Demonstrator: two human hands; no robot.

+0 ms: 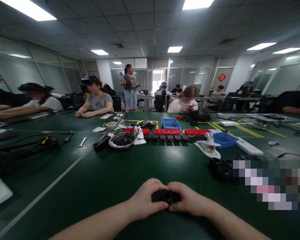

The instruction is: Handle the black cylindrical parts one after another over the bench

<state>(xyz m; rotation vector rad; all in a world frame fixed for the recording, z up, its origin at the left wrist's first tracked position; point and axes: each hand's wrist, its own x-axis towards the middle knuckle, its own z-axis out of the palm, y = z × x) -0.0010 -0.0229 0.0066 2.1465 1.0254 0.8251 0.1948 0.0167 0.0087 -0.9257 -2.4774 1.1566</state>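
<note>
A small black round part [167, 196] with a ring-like opening on top is between my hands, low over the front of the green table. My left hand [150, 196] closes on its left side, with thumb and fingertips against it. From the right, my right hand [183, 197] grips the same part, thumb at the near side and index finger at the far side. The fingertips of both hands nearly meet around it. Its underside is hidden. To the right lie several black round pieces [224, 172] with hollow middles, close to a blurred-out patch.
Beyond my hands are a black-rimmed bowl [122, 141], red socket strips [165, 131], a white clip stand [209, 146] and blue trays [171, 123]. A wrench [83, 142] lies at left near dark cables [40, 143]. Other people sit around the table; one person stands behind.
</note>
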